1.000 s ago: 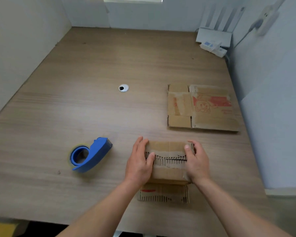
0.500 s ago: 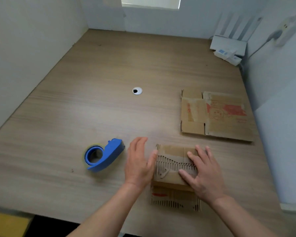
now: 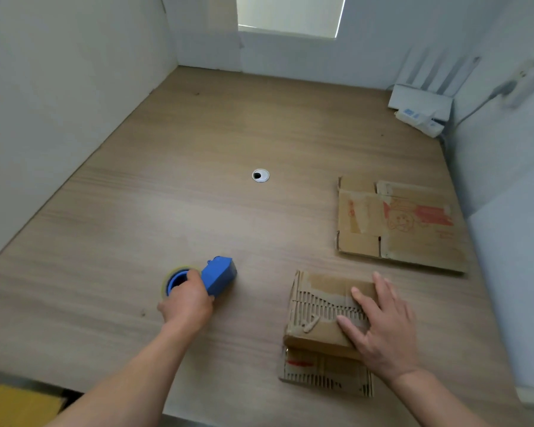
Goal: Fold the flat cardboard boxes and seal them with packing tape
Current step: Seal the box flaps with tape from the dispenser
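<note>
Pictured from a head-worn camera: the person's left hand (image 3: pixel 187 306) and right hand (image 3: pixel 383 331), both bare, with the nails on the right hand's fingers (image 3: pixel 383 291) cut short and plain. The left forearm (image 3: pixel 130 374) and right forearm (image 3: pixel 438 399) are bare as well, uncovered from the wrists to the bottom edge of the picture, where both pass out of view. Both arms are slim and even in outline, and the knuckles show as low ridges across the back of the left hand.
</note>
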